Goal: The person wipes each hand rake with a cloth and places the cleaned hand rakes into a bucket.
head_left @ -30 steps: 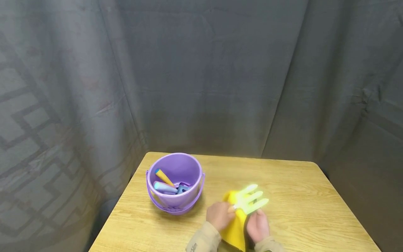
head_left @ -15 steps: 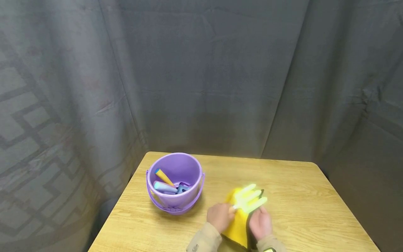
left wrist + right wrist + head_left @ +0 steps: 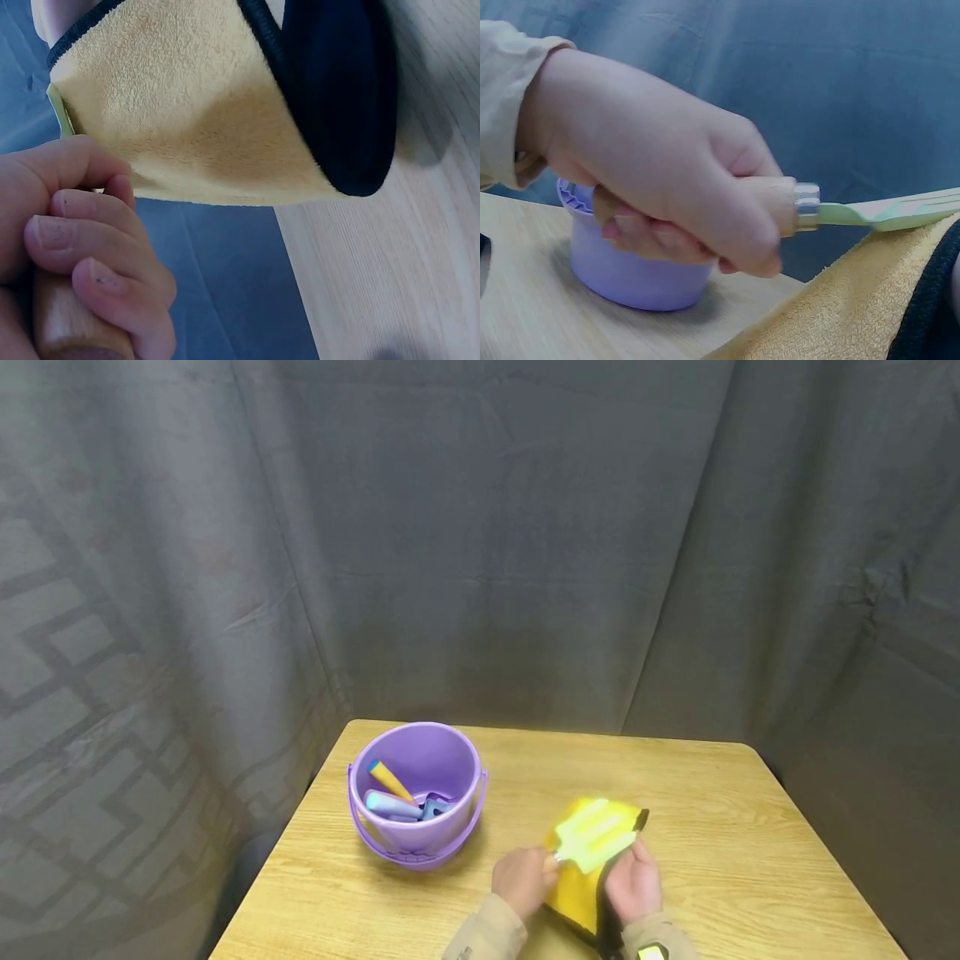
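Note:
My left hand [image 3: 522, 881] grips the wooden handle [image 3: 769, 199] of a small garden hand fork. The fork's pale green tines [image 3: 596, 835] point up and to the right in the head view. Under the tines lies a yellow cloth [image 3: 581, 893] with a black edge, its lower part hanging down; its fluffy face shows in the left wrist view. My right hand [image 3: 633, 885] holds the cloth from beneath and on the right side, thumb close to the tines. Its other fingers are mostly hidden behind the cloth.
A purple bucket [image 3: 468, 760] stands on the left of the wooden table [image 3: 720, 793]. Several tools lie inside it, among them one with a yellow handle [image 3: 390, 781] and one with a pale blue handle [image 3: 390, 806]. Grey curtains [image 3: 495, 568] hang behind the table.
My right hand has shifted a little to the right, spreading the cloth further under the tines, so its black-edged corner now shows past them. My left hand keeps its grip on the hand fork.

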Motion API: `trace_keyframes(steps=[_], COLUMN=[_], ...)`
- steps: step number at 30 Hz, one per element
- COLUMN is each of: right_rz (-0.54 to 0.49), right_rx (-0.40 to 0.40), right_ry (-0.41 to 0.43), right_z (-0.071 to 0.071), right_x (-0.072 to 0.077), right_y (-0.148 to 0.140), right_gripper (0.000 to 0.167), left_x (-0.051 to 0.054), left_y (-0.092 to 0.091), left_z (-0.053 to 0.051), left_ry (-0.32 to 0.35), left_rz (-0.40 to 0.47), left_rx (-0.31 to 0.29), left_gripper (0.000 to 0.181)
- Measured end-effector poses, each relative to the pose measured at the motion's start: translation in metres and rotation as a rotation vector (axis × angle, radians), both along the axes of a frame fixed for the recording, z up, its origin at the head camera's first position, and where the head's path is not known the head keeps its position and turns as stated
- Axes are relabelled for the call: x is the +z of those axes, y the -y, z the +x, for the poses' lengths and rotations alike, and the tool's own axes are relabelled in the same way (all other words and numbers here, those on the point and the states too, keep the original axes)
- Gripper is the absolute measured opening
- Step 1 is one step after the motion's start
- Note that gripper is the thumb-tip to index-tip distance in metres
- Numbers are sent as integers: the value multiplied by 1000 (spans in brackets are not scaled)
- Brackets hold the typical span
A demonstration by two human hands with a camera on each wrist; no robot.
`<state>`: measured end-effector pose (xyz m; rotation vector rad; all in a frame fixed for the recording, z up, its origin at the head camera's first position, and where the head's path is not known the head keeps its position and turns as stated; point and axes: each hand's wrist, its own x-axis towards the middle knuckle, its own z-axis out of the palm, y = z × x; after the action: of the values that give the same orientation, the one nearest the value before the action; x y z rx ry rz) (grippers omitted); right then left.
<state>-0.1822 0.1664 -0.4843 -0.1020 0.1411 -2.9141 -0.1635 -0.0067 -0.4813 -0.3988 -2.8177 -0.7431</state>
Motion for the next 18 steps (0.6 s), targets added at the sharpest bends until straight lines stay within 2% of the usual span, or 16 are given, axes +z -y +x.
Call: trace_keyframes(steps=[4, 10, 13, 18], right_rz=[15, 16, 33, 43], right_rx=[-40, -35, -31, -4], right_ry=[72, 90, 68, -29], right_z=[-3, -4, -3, -5], right_x=[5, 6, 6, 6], right_y=[-3, -6, -9, -14], right_gripper=[58, 63, 62, 62], left_x=[-1, -2, -2, -4], left_y=[1, 2, 2, 3], left_z=[0, 0, 1, 3], left_ry=[-13, -49, -49, -31], left_rz=[-20, -31, -35, -47], left_rx=[-1, -10, -7, -3], left_gripper=[39, 38, 38, 37])
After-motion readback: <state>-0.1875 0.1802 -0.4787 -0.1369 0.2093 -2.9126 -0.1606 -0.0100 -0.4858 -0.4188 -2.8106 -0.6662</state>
